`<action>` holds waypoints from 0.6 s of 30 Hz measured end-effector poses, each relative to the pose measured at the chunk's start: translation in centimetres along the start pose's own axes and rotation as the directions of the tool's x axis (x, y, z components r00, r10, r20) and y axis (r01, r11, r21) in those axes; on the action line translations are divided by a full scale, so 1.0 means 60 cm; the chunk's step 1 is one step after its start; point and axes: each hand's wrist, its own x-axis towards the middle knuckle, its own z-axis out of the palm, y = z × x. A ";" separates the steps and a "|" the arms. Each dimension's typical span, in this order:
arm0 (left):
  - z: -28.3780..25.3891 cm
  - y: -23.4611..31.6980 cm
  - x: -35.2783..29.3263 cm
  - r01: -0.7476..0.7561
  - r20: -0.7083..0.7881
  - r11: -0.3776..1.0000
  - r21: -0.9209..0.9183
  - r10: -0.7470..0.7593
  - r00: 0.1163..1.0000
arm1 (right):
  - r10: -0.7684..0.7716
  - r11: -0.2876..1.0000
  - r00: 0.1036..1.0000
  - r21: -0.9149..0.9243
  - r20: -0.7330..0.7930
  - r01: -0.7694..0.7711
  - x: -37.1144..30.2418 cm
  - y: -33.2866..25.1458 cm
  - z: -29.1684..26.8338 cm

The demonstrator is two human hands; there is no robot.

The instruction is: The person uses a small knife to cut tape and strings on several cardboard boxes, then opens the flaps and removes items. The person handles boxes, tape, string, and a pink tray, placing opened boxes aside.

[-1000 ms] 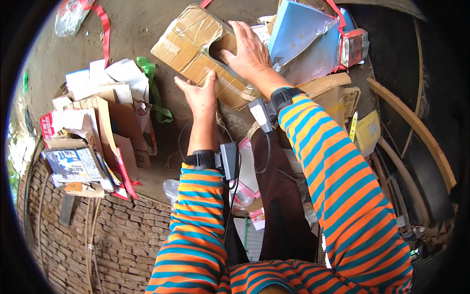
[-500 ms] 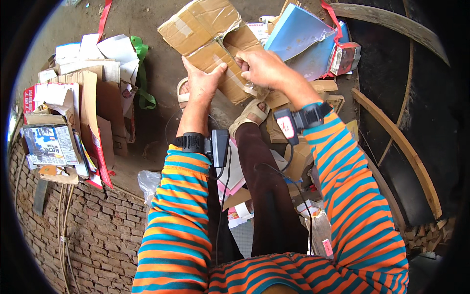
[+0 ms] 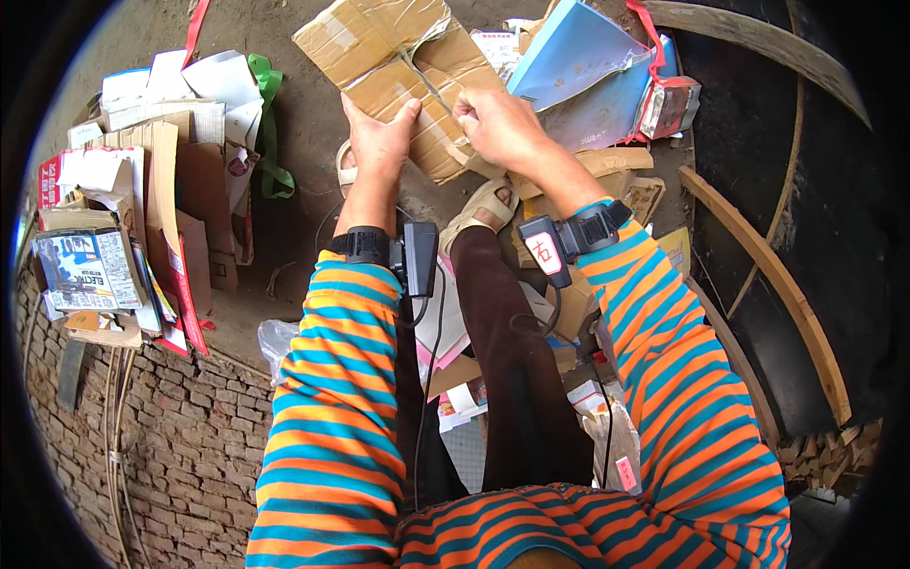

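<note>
A flattened brown cardboard box (image 3: 379, 66) with strips of clear tape is held up in front of me, a dark gap running between its flaps. My left hand (image 3: 381, 137) grips its near left edge, thumb on the upper face and the other fingers partly hidden beyond the edge. On the right part of the cardboard, my right hand (image 3: 498, 125) is closed with its fingertips curled against the surface beside the gap. Whether those fingers pinch tape or the cardboard itself is hidden. Below the cardboard is my sandalled foot (image 3: 488, 209).
To the left stands a stack of folded cardboard and paper (image 3: 180, 190) with a green strap (image 3: 270, 133). A blue folded board (image 3: 578, 62) and a red ribbon (image 3: 649, 38) lie at the far right. Curved wooden strips (image 3: 777, 284) rest on black sheeting. Papers lie around my legs.
The cardboard has shifted slightly left, and its right flap now lies flatter. Both hands have moved a little left with it. The clear tape bunched under my right hand is less visible.
</note>
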 end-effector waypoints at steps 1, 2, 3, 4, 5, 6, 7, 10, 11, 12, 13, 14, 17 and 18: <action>0.001 -0.001 -0.002 0.011 -0.003 1.000 -0.013 -0.011 1.000 | 0.079 0.996 0.996 0.041 0.031 -0.080 0.002 -0.003 0.005; 0.002 -0.003 -0.004 0.024 -0.009 0.999 -0.030 -0.024 1.000 | 0.097 0.992 0.995 0.082 0.024 -0.099 0.005 -0.005 0.009; 0.004 -0.004 -0.007 0.023 -0.037 1.000 -0.001 -0.023 0.999 | 0.146 0.982 0.988 0.116 0.041 -0.150 0.006 -0.006 0.014; 0.005 -0.004 -0.008 0.020 -0.063 0.999 0.033 -0.018 0.998 | 0.194 0.968 0.979 0.153 0.058 -0.201 0.004 -0.008 0.019; 0.007 -0.002 -0.009 0.054 -0.083 0.996 0.065 -0.048 0.995 | 0.207 0.962 0.977 0.174 0.045 -0.212 0.000 -0.008 0.022; 0.008 -0.001 -0.010 0.009 -0.096 0.996 0.093 0.000 0.995 | 0.221 0.956 0.975 0.193 0.031 -0.223 -0.007 -0.008 0.026; 0.008 0.000 -0.010 0.017 -0.095 0.992 0.125 -0.006 0.995 | 0.226 0.951 0.974 0.214 0.004 -0.222 -0.020 -0.007 0.031; 0.009 0.001 -0.010 0.025 -0.066 0.992 0.121 -0.017 0.998 | -0.026 1.000 0.963 -0.017 -0.267 0.022 -0.064 -0.003 0.051; 0.008 -0.001 -0.010 0.018 -0.051 0.995 0.102 -0.013 0.999 | -0.066 0.995 0.953 -0.094 -0.297 0.039 -0.070 -0.006 0.063; 0.008 -0.004 -0.012 0.015 -0.032 0.996 0.088 -0.012 0.999 | -0.070 0.989 0.941 -0.147 -0.330 0.022 -0.079 -0.006 0.073; 0.008 -0.009 -0.017 0.050 -0.063 0.993 0.106 -0.043 0.997 | -0.074 0.981 0.930 -0.196 -0.361 0.002 -0.087 -0.007 0.084; 0.009 -0.015 -0.022 0.042 -0.026 0.997 0.070 -0.041 0.999 | -0.119 0.968 0.902 -0.252 -0.415 0.012 -0.093 -0.004 0.092; 0.012 -0.041 -0.054 0.104 0.146 0.989 -0.107 -0.088 0.985 | -0.041 0.978 0.887 -0.199 -0.460 -0.058 -0.116 0.015 0.105; 0.012 -0.052 -0.068 0.130 0.188 0.990 -0.047 -0.119 0.975 | -0.023 0.977 0.888 -0.199 -0.459 -0.077 -0.122 0.023 0.106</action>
